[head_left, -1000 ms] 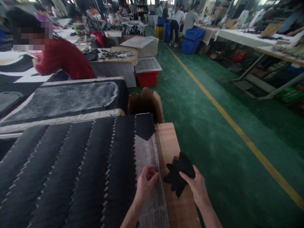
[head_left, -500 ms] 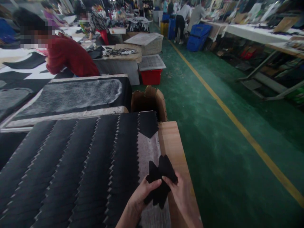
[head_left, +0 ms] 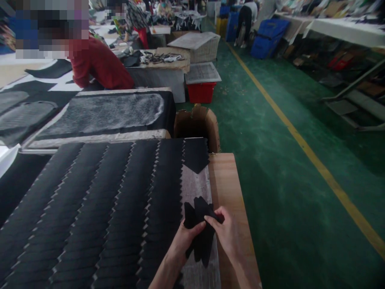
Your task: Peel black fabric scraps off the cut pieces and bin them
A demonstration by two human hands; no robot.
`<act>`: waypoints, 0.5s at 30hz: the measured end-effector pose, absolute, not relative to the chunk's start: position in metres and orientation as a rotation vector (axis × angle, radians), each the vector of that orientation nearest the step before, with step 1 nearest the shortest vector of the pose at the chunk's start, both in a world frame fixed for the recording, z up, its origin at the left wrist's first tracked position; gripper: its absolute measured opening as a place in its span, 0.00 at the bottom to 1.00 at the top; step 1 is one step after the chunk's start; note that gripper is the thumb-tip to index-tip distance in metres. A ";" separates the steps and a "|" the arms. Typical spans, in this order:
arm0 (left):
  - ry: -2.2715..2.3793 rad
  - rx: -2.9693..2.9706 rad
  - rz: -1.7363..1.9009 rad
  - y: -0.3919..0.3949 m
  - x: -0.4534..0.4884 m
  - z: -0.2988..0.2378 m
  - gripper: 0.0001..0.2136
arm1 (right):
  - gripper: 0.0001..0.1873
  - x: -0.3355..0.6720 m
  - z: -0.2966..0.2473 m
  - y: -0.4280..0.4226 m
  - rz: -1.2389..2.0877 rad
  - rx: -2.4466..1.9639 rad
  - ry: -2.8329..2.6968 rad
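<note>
A bunch of small black pieces with pointed ends (head_left: 204, 237), seemingly fabric, is held between both hands over the right side of the table. My left hand (head_left: 187, 239) grips the bunch from the left, its thumb lying across the front. My right hand (head_left: 223, 225) pinches the upper right part of it between thumb and fingers. Left of the hands, rows of overlapping black pieces (head_left: 120, 208) with zigzag edges cover the board. One short row (head_left: 197, 154) begins at the far right corner, above a bare greyish strip (head_left: 194, 180).
A wooden edge (head_left: 225, 176) borders the table's right side. Beyond the far corner stands an open cardboard box (head_left: 212, 124). A person in a red top (head_left: 105, 66) leans over the table at left. A green floor with a yellow line (head_left: 288, 124) runs along the right.
The view has shifted, so the scene sits further right and slightly higher. My right hand's fingers have moved on the bunch, and the pieces are spread a little differently. Both hands still hold it.
</note>
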State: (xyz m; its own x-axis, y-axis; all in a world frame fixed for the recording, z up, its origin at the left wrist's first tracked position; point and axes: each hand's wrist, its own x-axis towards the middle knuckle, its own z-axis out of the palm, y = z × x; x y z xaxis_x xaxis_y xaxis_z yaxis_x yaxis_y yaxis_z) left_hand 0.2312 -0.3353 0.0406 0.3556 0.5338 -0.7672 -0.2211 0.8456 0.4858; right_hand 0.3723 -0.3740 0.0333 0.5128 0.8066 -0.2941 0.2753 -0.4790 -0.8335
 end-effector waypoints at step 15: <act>1.273 0.541 0.588 -0.315 0.219 0.034 0.23 | 0.16 0.403 0.018 -0.348 1.361 -1.603 -0.896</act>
